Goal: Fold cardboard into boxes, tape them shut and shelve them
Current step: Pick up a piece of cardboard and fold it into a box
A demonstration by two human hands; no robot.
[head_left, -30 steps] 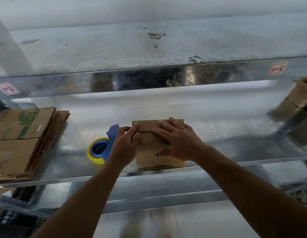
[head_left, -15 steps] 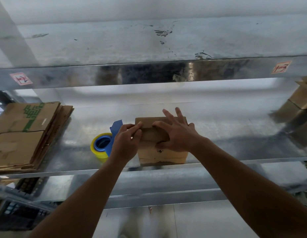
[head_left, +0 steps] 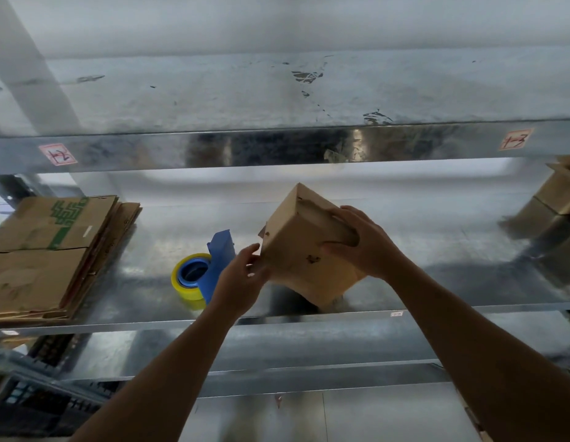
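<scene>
A small brown cardboard box (head_left: 296,250) is tilted on one corner above the metal shelf (head_left: 436,250), its taped side turned up and to the right. My right hand (head_left: 363,244) grips its right face from above. My left hand (head_left: 242,279) holds its lower left edge with the fingertips. A tape dispenser (head_left: 197,272), blue with a yellow roll, lies on the shelf just left of my left hand.
A stack of flattened cardboard (head_left: 51,253) lies at the shelf's left end. Made-up boxes (head_left: 561,193) stand at the far right. An upper shelf beam (head_left: 277,148) with red-marked labels runs across above. A lower shelf level sits below the front edge.
The box lay flat on the shelf under both hands pressing its top. Now it is lifted and tipped onto a corner, right hand on its side, left hand at its lower edge.
</scene>
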